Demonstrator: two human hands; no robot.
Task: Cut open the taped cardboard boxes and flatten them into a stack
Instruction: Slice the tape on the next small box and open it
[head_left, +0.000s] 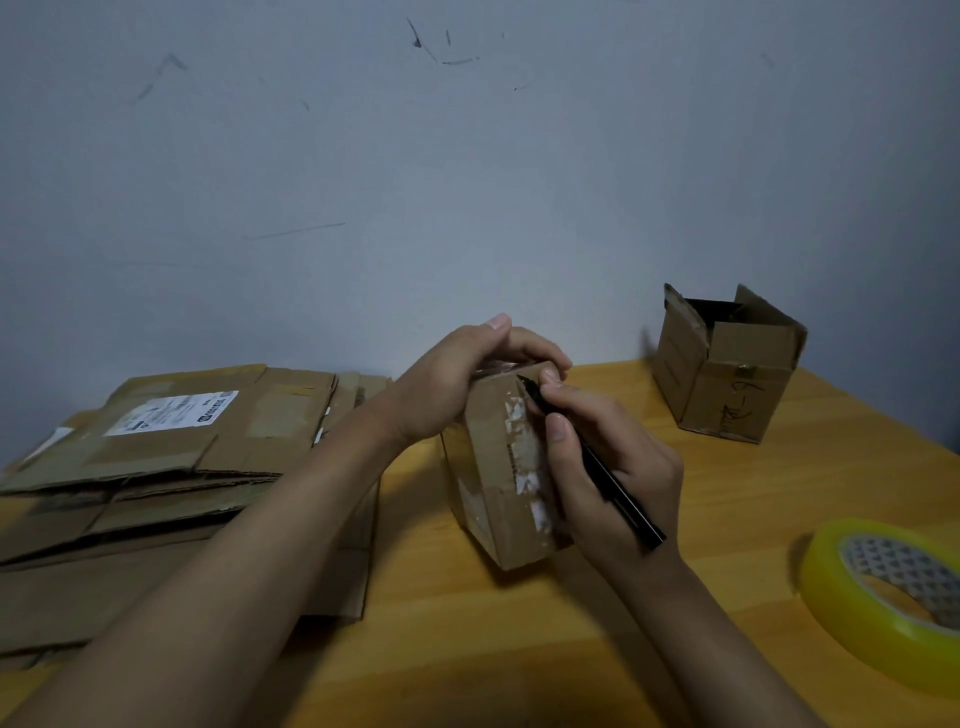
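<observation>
Small taped box (501, 467) stands on end on the wooden table (519, 649), near centre. Left hand (457, 379) wraps over its top end: fingers curled down the far side, thumb along the near upper edge, so the box is gripped and steadied from above. Right hand (608, 467) holds a thin black pen-like tool (597, 462) in a writing grip, thumb and forefinger pinching the shaft near its front, the rest of the shaft running back across the hand toward the wrist. Tool tip sits at the box's top edge, directly below the left fingertips and touching or just off the clear tape there; cannot tell which. White torn label remnants run down the box face just left of the right thumb. Left of the left forearm: stack of flattened cardboard (171, 467), uppermost sheet bearing a white shipping label. Beyond the right-hand knuckles, well apart toward the wall: a second box (727, 374), upright, top flaps open, dark handwriting on its near side. Right of the right wrist, at the table edge: roll of yellowish clear tape (878, 603), lying flat.
</observation>
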